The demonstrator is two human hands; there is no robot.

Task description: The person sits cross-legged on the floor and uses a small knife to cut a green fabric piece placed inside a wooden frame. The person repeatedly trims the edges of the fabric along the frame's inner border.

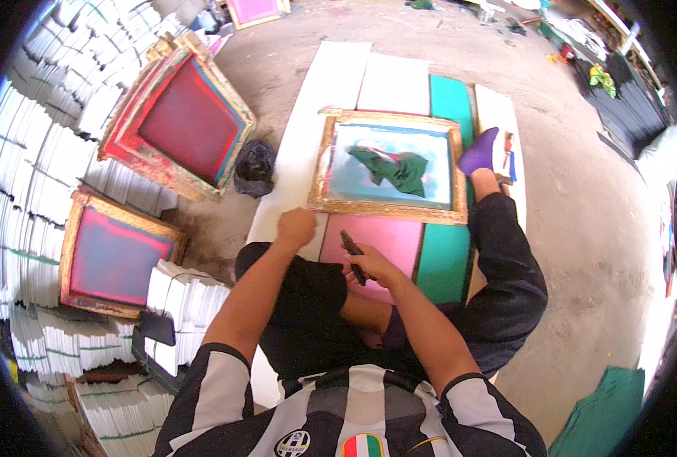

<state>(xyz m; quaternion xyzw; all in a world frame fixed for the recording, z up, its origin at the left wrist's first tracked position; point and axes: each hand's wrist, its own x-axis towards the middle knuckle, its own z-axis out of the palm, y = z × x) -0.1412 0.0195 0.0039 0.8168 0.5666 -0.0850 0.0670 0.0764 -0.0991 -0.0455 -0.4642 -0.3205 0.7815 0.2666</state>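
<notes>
A wooden-framed printing screen point(388, 215) lies flat on the boards in front of me, and a crumpled dark green cloth point(401, 174) rests on its pale mesh. My left hand point(296, 229) is closed in a fist by the screen's near left corner; whatever its fingers might hold is hidden. Between the screen and my folded leg, my right hand point(372, 266) grips a long, narrow black tool point(350, 251), held tilted above a pink board point(384, 238). The exact kind of tool does not show clearly.
Stacks of white bundles point(18, 190) fill the left side. Several framed screens point(190, 114) lean there, beside a black bag point(255, 168). My purple-socked foot point(478, 154) rests right of the screen, near a small red-and-blue item point(510, 161). Green sheets point(601, 415) lie at the lower right.
</notes>
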